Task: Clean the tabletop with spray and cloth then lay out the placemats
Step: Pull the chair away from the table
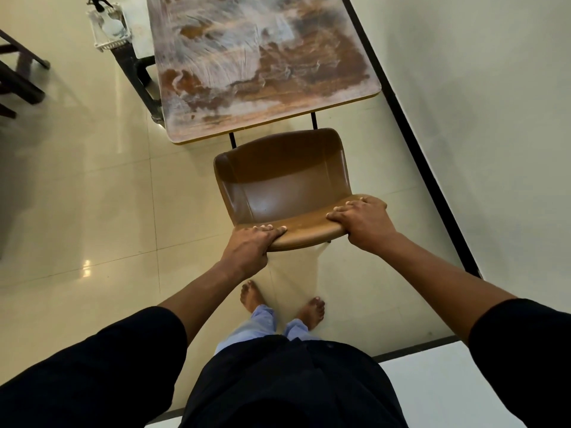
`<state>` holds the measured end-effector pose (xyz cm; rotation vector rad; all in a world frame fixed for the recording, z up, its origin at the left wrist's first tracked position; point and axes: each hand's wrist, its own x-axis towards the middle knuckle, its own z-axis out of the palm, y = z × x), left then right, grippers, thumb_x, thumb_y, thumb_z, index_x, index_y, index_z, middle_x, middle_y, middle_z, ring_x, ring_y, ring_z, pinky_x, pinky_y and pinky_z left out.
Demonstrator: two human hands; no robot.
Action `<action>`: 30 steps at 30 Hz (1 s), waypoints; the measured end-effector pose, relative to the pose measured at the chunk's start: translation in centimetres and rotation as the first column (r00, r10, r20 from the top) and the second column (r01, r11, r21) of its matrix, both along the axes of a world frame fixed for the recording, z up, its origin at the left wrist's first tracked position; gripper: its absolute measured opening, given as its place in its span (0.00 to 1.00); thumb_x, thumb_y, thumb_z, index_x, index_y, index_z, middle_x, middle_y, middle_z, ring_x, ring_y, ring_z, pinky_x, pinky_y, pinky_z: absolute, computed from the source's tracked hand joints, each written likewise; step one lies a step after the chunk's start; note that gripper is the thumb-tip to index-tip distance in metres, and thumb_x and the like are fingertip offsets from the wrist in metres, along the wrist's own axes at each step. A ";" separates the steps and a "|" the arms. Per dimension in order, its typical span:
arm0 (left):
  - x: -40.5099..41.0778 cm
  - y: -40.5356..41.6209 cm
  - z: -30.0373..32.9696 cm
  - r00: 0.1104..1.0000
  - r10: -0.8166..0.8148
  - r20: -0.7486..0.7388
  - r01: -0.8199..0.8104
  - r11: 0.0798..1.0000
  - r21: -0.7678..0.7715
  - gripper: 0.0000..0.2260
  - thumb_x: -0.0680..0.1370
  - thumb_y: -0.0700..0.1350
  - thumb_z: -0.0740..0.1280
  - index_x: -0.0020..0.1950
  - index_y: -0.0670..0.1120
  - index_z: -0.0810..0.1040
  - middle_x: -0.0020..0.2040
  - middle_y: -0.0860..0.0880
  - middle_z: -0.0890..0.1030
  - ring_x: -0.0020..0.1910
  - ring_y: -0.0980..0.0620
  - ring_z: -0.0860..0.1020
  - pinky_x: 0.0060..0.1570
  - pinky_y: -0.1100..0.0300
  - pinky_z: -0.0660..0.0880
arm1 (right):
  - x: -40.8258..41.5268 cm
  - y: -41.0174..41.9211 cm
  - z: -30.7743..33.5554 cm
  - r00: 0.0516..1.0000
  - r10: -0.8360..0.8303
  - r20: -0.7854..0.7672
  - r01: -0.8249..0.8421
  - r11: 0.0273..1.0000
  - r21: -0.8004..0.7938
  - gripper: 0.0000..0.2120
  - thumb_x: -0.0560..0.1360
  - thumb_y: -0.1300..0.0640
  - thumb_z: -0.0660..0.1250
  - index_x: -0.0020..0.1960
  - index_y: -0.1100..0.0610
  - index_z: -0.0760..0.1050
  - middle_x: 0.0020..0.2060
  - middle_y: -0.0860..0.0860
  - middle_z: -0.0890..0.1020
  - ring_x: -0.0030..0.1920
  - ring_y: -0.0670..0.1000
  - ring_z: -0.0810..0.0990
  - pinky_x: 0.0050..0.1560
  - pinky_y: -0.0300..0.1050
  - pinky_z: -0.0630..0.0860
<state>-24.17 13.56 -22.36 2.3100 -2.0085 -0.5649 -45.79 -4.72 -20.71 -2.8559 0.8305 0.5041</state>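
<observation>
Both my hands are on the brown chair (282, 183) right in front of me, left hand (251, 247) and right hand (364, 223) each with fingers curled over the top edge of its backrest and thumbs behind, the seat facing the table. Beyond it the surface (262, 66) lies smeared with pale wipe streaks, so I judge spraying and wiping under way or nearly done, with no placemats visible on it. Its long axis runs away from me, near short edge just past the chair, spray bottle (112, 23) in a white basket (103, 41) beside its far left.
</observation>
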 end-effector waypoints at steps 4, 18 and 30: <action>0.2 0.0 0.0 1.000 -0.005 0.005 0.005 1.000 0.006 0.32 0.80 0.37 0.68 0.84 0.55 0.68 0.78 0.47 0.77 0.72 0.43 0.78 0.66 0.52 0.74 | -0.1 -0.1 -0.4 1.000 -0.005 0.019 0.005 1.000 -0.002 0.28 0.75 0.58 0.73 0.73 0.42 0.76 0.69 0.46 0.81 0.70 0.54 0.78 0.72 0.54 0.68; 0.6 -2.7 2.1 0.951 0.140 -0.275 -0.047 0.946 0.319 0.31 0.83 0.68 0.62 0.80 0.51 0.72 0.69 0.50 0.81 0.62 0.48 0.81 0.62 0.49 0.79 | 0.2 -0.7 0.8 0.996 -0.083 0.017 0.079 0.984 0.162 0.21 0.75 0.52 0.73 0.67 0.43 0.79 0.61 0.45 0.84 0.65 0.52 0.79 0.70 0.55 0.67; -3.8 -10.0 5.1 0.740 0.182 -0.648 -0.245 0.970 -0.008 0.10 0.86 0.51 0.68 0.65 0.54 0.85 0.59 0.55 0.86 0.60 0.56 0.83 0.60 0.48 0.83 | -2.1 -3.1 4.7 0.641 -0.667 0.381 0.370 0.703 0.607 0.11 0.80 0.52 0.72 0.62 0.49 0.83 0.53 0.46 0.86 0.51 0.44 0.84 0.51 0.42 0.83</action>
